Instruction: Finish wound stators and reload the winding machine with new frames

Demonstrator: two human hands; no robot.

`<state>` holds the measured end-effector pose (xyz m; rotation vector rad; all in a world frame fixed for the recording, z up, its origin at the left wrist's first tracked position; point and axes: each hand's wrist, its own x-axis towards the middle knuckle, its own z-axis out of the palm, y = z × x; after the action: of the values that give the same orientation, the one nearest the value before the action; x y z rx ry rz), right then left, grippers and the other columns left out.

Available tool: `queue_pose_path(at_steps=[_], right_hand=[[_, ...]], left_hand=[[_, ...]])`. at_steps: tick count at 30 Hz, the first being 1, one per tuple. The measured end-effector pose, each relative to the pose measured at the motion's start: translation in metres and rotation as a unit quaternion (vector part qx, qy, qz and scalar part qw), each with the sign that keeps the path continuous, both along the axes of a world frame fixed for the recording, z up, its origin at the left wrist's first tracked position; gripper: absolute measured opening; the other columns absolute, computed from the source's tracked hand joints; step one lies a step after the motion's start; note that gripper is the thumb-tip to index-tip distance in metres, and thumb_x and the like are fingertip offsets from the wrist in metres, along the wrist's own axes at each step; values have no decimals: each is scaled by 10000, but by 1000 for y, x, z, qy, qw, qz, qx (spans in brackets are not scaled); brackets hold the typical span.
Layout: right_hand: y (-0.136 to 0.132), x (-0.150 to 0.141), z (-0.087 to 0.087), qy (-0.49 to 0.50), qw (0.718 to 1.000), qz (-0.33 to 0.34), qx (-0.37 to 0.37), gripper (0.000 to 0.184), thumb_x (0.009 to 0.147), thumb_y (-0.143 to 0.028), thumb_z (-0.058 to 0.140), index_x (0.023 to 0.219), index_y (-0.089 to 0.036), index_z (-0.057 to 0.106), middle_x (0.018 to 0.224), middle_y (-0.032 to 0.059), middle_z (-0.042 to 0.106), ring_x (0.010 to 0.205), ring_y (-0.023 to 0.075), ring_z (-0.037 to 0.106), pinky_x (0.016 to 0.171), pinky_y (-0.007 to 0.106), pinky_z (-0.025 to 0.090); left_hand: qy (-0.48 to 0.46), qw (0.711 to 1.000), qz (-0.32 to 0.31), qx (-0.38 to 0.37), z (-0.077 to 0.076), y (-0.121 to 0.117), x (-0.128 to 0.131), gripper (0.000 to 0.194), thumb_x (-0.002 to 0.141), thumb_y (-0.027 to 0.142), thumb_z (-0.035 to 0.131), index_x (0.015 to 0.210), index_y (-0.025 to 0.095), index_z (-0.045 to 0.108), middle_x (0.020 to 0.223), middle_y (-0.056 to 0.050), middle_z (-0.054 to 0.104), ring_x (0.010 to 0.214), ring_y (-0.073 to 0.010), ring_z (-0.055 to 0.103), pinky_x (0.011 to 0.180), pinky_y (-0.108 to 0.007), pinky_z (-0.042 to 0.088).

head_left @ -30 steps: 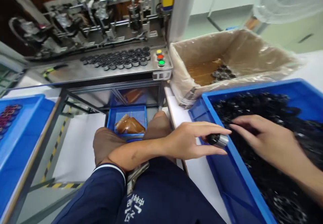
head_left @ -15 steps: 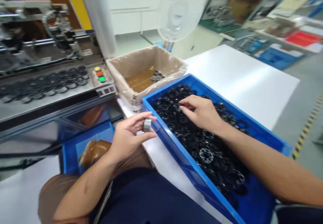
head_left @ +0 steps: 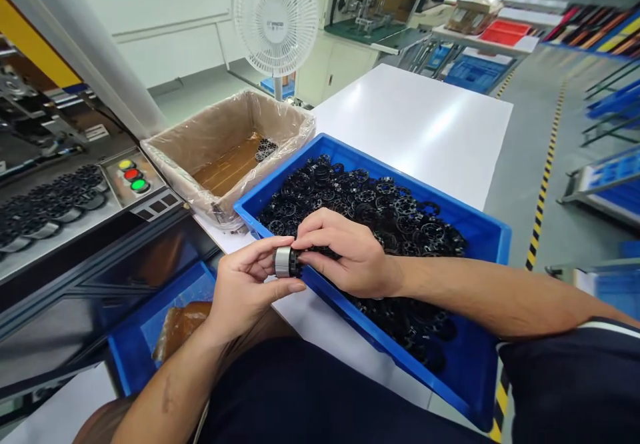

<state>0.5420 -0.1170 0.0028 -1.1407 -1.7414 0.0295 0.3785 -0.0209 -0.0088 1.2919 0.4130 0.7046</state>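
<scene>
My left hand is closed on a short silver metal ring, held between the fingers and thumb. At the ring's right end sits a black toothed plastic part, which the fingertips of my right hand pinch. Whether that part is inside the ring or only against its end, I cannot tell. Both hands meet over the near left side of a blue bin. Many loose black round plastic parts with openwork faces fill much of it.
Behind the blue bin stands a plastic-lined box with a few black parts inside. A machine panel with coloured buttons and rows of ringed black parts are at left. Beyond are a white table and a fan.
My right hand has come out of the loose parts, moving left to the metal ring with a black plastic part. My left hand still holds the ring. The view has turned right.
</scene>
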Motion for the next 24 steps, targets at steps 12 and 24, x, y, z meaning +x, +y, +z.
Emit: queue_pose_path(at_steps=[12,24], right_hand=[[6,1,-12,-111,990,-4,89,292,949,-269,668,1188,-122,588,1049,130,654,1003,210,643,849,403,607],[4,6,-8,-168,979,-2,113,259,993,-264,600,1208,-121,586,1009,121,670,1000,206,648,843,398,611]], left_hand=[[4,1000,25,3,-1,0,-8,503,490,185,966,962,191,794,838,-42,797,741,-196,768,692,-239,640],[22,999,41,27,1,-2,-8,435,535,199,945,946,196,803,859,-46,796,738,-176,748,677,-235,628]])
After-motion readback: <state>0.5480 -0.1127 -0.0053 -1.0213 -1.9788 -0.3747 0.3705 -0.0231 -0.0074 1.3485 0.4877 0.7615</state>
